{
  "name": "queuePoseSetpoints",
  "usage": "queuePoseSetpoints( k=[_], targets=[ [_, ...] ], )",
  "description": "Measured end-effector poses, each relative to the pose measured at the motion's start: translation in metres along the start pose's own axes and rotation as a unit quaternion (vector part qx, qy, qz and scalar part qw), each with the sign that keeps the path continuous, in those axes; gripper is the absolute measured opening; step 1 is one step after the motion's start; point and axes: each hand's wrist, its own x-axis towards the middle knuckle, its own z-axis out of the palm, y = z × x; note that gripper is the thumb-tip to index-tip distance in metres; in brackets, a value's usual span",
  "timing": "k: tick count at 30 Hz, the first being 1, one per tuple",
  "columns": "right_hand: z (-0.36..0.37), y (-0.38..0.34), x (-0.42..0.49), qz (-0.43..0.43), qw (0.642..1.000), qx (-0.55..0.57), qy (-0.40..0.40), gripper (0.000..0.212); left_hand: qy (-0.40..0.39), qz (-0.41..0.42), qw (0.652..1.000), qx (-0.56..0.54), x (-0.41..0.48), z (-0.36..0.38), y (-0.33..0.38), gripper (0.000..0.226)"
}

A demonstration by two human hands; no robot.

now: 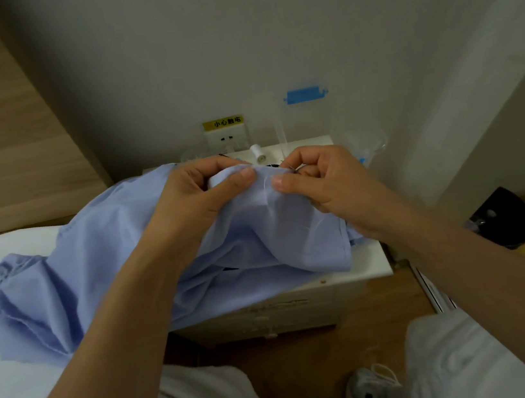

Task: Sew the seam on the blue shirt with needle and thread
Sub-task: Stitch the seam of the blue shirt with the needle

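Only 1 piece of writing can be read. It is a yellow label point(227, 122), a little above the middle of the frame and slightly left of centre, stuck on the grey wall. It carries 4 dark Chinese characters in 1 row: 小心触电. The label sits directly on the top edge of a white wall socket point(227, 138), whose plate shows slots but no legible marking.

To the right of the label, a blue strip point(304, 95) lies across the top of a clear plastic container point(306, 125); any print on it is too blurred to make out.
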Motion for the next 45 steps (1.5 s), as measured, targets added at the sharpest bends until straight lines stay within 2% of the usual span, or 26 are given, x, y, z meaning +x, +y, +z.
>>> queuePoseSetpoints(
  k=[6, 8, 14, 21, 26, 37, 45],
  targets=[
    [0.0, 0.002, 0.0, -0.01, 1.0, 0.005, -0.006, 0.015, -0.009, -0.006, 1.0, 0.004, 0.002, 0.0, -0.001, 0.01],
    [-0.001, 0.002, 0.001, -0.009, 1.0, 0.008, -0.006, 0.013, -0.027, -0.014, 0.999, 0.016, 0.001, 0.0, -0.001, 0.018],
    [0.001, 0.003, -0.001, -0.023, 1.0, -0.012, -0.002, 0.01, -0.016, -0.026, 1.0, -0.006, -0.001, 0.001, 0.0, 0.012],
    [0.0, 0.005, -0.004, -0.107, 0.992, -0.058, -0.021, 0.005, -0.034, -0.037, 0.998, -0.03, -0.003, -0.001, 0.001, 0.018],
    [-0.004, 0.006, -0.005, -0.157, 0.982, -0.105, 0.005, 0.014, -0.027, -0.04, 0.998, -0.028, -0.003, -0.001, 0.003, 0.014],
    [-0.009, 0.003, -0.005, -0.148, 0.982, -0.116, -0.022, 0.019, -0.017, -0.055, 0.998, -0.009, -0.002, -0.003, 0.001, 0.016],
    [-0.008, 0.002, -0.004, -0.121, 0.981, -0.148, -0.025, 0.021, -0.017, -0.011, 0.998, 0.055, -0.003, -0.003, -0.001, 0.015]
  ],
)
